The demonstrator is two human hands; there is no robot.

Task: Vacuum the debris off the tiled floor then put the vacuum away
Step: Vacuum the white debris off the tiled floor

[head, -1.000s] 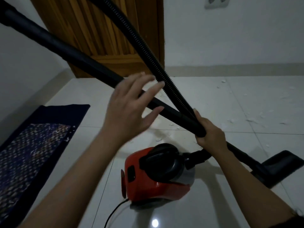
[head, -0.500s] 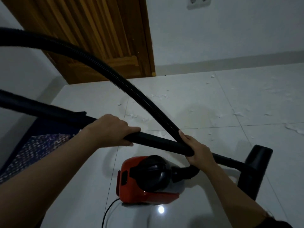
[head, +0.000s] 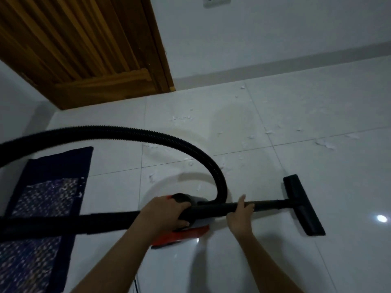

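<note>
Vacuum (head: 186, 234), a small red canister, down on the tiled floor (head: 349, 261) directly under the arms and mostly hidden by them. Rigid black wand (head: 213, 209) held near level across it, left hand (head: 165, 214) clenched round the thicker rear section, right hand (head: 240, 215) wrapped round the slimmer tube just ahead, one finger lifted. Flat floor head (head: 302, 206) at the far end, on or just over the tile; contact not clear. Ribbed hose (head: 127, 132) arching up from the canister, off to the left and out of view. White debris (head: 325, 143) scattered over the tiles beyond the head, toward the wall, none of it cleared by the look of things. Dark patterned rug (head: 48, 187) at left, wooden door (head: 74, 49) behind, thin cord (head: 136, 286) at the bottom edge.

Likely handling: wand stiff and light, best steered with two hands spaced apart as here, rear hand pushing, front hand guiding. Hose soft and springy, apt to tug the canister or loop round it. Canister probably the heaviest part, smooth plastic on glossy tile, ready to slide when pulled; for putting away, better lifted by the body than dragged by the hose. Scraps feather-light, liable to scatter under a fast sweep.
</note>
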